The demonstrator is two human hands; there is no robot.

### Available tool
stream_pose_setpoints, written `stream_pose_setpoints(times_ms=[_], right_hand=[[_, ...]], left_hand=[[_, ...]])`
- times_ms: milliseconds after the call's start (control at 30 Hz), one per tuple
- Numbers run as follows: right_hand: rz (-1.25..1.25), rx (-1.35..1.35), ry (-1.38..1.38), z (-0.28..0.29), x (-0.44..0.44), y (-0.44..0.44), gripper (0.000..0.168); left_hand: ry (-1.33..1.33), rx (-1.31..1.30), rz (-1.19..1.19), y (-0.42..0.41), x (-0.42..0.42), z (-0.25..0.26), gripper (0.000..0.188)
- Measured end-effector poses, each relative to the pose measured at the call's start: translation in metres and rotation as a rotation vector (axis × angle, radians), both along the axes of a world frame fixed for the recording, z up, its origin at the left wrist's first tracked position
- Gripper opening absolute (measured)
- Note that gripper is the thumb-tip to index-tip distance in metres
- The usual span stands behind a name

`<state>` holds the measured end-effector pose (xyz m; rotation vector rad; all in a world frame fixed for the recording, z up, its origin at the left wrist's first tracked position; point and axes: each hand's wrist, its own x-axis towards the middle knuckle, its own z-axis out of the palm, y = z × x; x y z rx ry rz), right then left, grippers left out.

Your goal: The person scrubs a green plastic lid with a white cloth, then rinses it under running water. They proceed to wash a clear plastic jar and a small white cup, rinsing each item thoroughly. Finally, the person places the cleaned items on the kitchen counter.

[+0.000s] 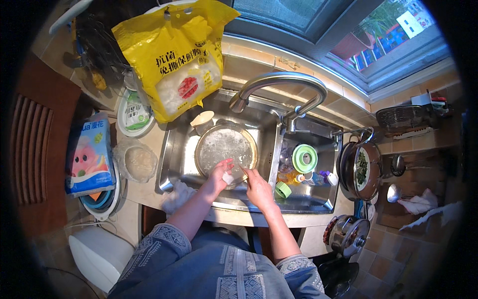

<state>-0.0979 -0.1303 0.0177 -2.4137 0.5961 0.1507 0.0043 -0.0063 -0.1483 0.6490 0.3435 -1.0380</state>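
Over the left basin of a stainless steel sink (264,164) are both my hands. My left hand (218,176) holds a small white piece, too small to name, against the palm, its fingers pointing up and right. My right hand (258,188) grips a thin implement, perhaps a small knife, whose tip points towards the left hand; its handle is hidden in the fist. Beneath them a round metal pan or basin (224,144) holds water with small white bits. Behind it lies a cream-coloured bowl (202,120).
A curved faucet (287,78) arches above the divider. Bottles and a green ring-shaped lid (304,158) stand in the right basin. A yellow bag (179,63) hangs at the back left. Right of the sink are a pan with chopped greens (361,168) and a lidded pot (349,235).
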Motion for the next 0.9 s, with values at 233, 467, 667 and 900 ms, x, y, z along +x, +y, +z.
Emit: stream_pose_setpoints(times_ms=[233, 467, 667, 900], right_hand=[[0.036, 0.067, -0.017, 0.006, -0.019, 0.005, 0.034], [0.053, 0.051, 0.01, 0.009, -0.039, 0.006, 0.029], [0.024, 0.032, -0.057, 0.036, -0.05, 0.0, 0.024], [-0.14, 0.023, -0.351, 0.076, -0.062, -0.015, 0.02]], left_hand=[[0.119, 0.399, 0.008, -0.017, 0.009, -0.012, 0.021], [0.219, 0.495, 0.185, -0.024, 0.009, 0.035, 0.008], [0.129, 0.458, 0.214, -0.005, 0.008, 0.004, 0.01], [-0.058, 0.56, 0.154, 0.016, 0.014, 0.009, 0.009]])
